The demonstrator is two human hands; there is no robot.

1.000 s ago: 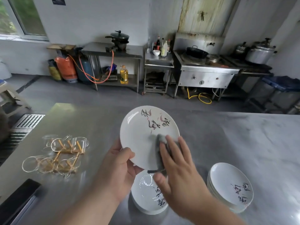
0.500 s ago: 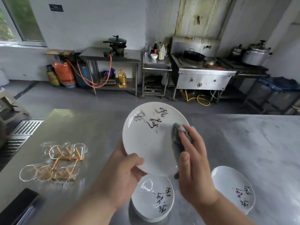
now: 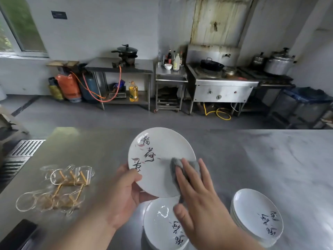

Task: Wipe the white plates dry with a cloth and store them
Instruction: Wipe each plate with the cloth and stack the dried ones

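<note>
My left hand [image 3: 124,193] grips the lower left rim of a white plate [image 3: 158,150] with black calligraphy, held tilted above the steel counter [image 3: 252,159]. With straight fingers, my right hand [image 3: 200,199] presses a grey cloth [image 3: 177,166] flat against the plate's lower right face. Below the held plate a stack of white plates [image 3: 162,224] sits on the counter, wet glints on its top plate. A second stack of white plates [image 3: 257,215] stands to the right.
Several clear glass cups on a wooden rack [image 3: 59,188] lie on the counter at left. A dark flat object [image 3: 16,235] sits at the near left corner. Across the floor stand a stove [image 3: 221,83], steel tables and gas cylinders [image 3: 68,87].
The plate has turned counter-clockwise in my left hand, its calligraphy now at the left. My right hand with the cloth slid across the plate's face, now flat on the lower right.
</note>
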